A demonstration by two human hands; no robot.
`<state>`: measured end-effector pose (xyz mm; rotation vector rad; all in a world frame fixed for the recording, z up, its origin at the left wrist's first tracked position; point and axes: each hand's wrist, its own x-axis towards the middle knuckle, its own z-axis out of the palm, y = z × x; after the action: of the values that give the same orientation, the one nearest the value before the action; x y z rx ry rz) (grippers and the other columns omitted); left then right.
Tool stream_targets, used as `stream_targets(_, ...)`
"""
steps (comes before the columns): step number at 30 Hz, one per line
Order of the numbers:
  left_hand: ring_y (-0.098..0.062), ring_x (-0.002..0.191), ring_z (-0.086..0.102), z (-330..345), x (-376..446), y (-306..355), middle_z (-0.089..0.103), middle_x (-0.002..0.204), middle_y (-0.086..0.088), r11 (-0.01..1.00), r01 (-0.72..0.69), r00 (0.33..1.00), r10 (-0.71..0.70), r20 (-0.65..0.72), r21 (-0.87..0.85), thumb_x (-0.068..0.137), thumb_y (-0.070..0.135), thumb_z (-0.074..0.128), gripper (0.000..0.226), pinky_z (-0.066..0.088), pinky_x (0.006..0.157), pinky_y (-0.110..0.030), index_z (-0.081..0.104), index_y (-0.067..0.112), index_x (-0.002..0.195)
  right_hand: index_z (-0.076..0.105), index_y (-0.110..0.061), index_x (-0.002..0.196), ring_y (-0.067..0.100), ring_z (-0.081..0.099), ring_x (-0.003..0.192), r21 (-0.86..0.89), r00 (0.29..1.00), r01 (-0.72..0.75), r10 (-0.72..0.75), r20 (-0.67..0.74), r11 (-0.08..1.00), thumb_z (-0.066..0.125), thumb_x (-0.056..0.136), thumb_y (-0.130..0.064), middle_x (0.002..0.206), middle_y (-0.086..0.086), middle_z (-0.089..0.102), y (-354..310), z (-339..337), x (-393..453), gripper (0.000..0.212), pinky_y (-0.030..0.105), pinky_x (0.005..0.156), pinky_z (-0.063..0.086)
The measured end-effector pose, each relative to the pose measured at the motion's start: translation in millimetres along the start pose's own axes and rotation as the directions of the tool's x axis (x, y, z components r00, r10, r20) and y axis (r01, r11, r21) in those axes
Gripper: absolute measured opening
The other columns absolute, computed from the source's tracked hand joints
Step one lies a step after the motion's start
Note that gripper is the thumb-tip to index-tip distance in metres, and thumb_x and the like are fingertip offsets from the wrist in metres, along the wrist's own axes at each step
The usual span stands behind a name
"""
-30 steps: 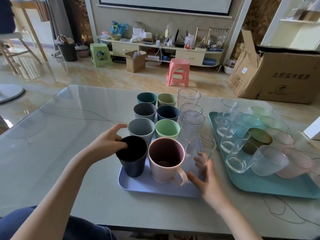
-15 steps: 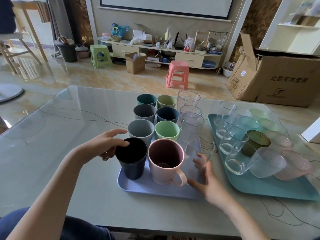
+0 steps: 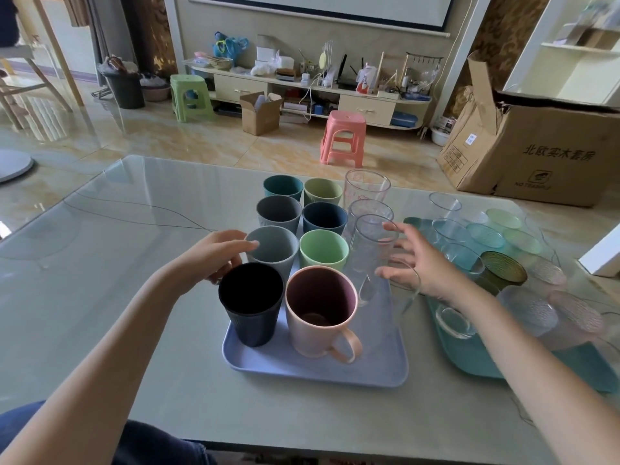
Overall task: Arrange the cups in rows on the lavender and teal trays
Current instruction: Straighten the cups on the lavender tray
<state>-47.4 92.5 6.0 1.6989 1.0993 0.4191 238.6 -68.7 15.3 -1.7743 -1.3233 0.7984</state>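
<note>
Head view, with the lavender tray as landmark. Coloured cups stood on it in two upright rows, a black cup and pink mug nearest the person; clear glasses formed a third row along its right side. The right hand was nearer this row, just right of the third glass, whose long axis was vertical; its fingers were spread, reaching toward the glass and gripping nothing. Whether they touched it could not be told. The left hand hovered at the tray's left edge, fingers relaxed above the grey cup, holding nothing. Right of the lavender tray, the teal tray carried rows of clear and tinted glasses on the surface.
</note>
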Motion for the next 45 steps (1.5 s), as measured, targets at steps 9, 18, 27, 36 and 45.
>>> stream_targets(9, -0.011, 0.042, 0.031, 0, 0, 4, 0.038, 0.043, 0.008, 0.998, 0.017, 1.000, -0.018, -0.020, -0.056, 0.088, 0.010, 0.050, 0.020, 0.028, 0.038, -0.016, 0.061, 0.003, 0.103, 0.039, -0.022, 0.121, 0.008, 0.061, 0.105, -0.035, 0.999, 0.027, -0.027, -0.027, 0.999, 0.079, 0.072, -0.015, 0.117, 0.003, 0.059, 5, 5, 11, 0.063, 0.010, 0.075, 0.044)
stream_targets(18, -0.010, 0.044, 0.033, 4, 2, 3, 0.039, 0.050, 0.006, 0.995, 0.018, 1.000, -0.020, -0.014, -0.101, 0.088, 0.012, 0.051, 0.016, 0.032, 0.038, -0.012, 0.064, 0.012, 0.097, 0.040, -0.024, 0.120, 0.015, 0.061, 0.109, -0.051, 1.000, 0.005, -0.004, 0.010, 0.999, 0.080, 0.070, -0.015, 0.120, 0.003, 0.057, -1, -2, 8, 0.065, 0.029, 0.095, 0.047)
stream_targets(27, -0.002, 0.040, 0.044, 5, 5, 0, 0.047, 0.058, 0.004, 0.996, 0.026, 0.999, -0.028, -0.016, -0.090, 0.091, 0.024, 0.055, 0.023, 0.037, 0.039, -0.011, 0.061, 0.014, 0.111, 0.038, -0.025, 0.125, 0.020, 0.058, 0.113, -0.063, 0.996, -0.042, 0.047, 0.071, 0.997, 0.079, 0.070, -0.008, 0.128, 0.006, 0.052, -1, -9, 8, 0.070, 0.032, 0.096, 0.045)
stream_targets(36, -0.014, 0.058, 0.041, 3, 5, 8, 0.046, 0.066, 0.000, 0.989, -0.150, 0.974, 0.148, -0.171, 0.000, 0.090, 0.035, 0.057, 0.025, 0.033, 0.047, -0.023, 0.059, 0.024, 0.113, 0.054, -0.041, 0.114, -0.001, 0.051, 0.111, -0.267, 0.965, 0.222, -0.250, -0.078, 0.938, 0.074, 0.077, -0.025, 0.115, -0.022, 0.055, -47, -33, -7, 0.045, 0.027, 0.097, 0.042)
stream_targets(45, -0.015, 0.068, 0.057, 14, 4, 3, 0.062, 0.084, -0.004, 0.997, -0.066, 0.991, 0.071, -0.110, 0.047, 0.090, 0.034, 0.058, 0.025, 0.048, 0.062, -0.025, 0.051, 0.024, 0.112, 0.068, -0.037, 0.101, 0.007, 0.053, 0.111, -0.790, 0.813, 0.582, -0.108, 0.573, 0.194, 0.066, 0.083, -0.036, 0.105, -0.018, 0.064, -106, 21, 40, 0.019, 0.043, 0.113, 0.020)
